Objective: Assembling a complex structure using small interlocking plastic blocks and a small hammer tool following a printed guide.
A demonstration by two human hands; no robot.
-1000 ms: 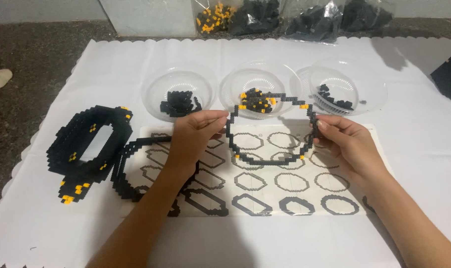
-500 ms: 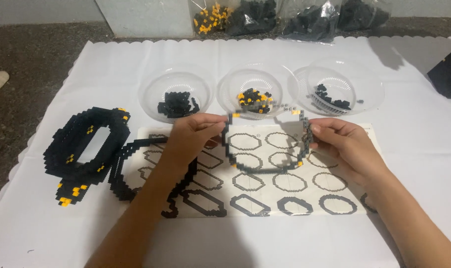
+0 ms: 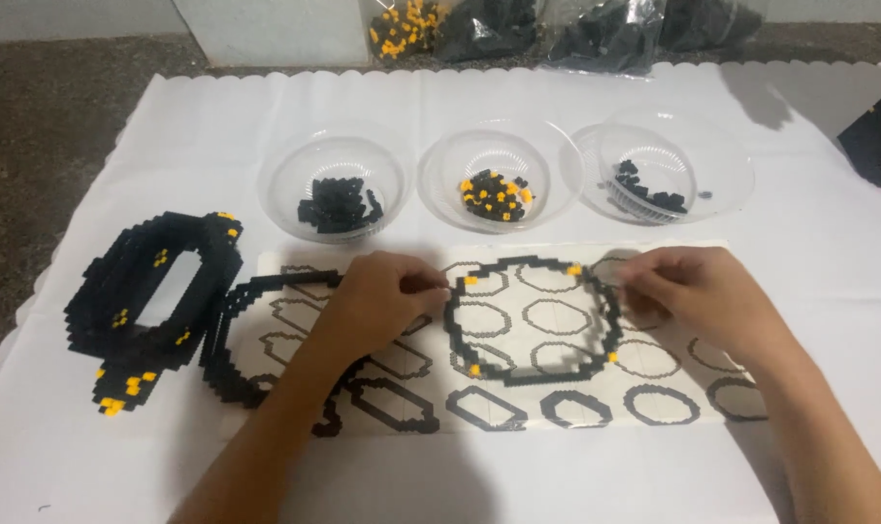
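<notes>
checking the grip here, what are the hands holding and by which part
Both hold one thin black brick ring with yellow studs: the left hand pinches its left edge, the right hand its right edge, over the printed pattern sheet.

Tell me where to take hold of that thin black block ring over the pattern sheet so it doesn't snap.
Probably best at two opposite edges, coming in from left and right. The ring is a thin, open, one-block-wide loop, so a one-point grip would likely let it sag. Here the left hand pinches its left edge and the right hand its right edge, over the pattern sheet.
</notes>
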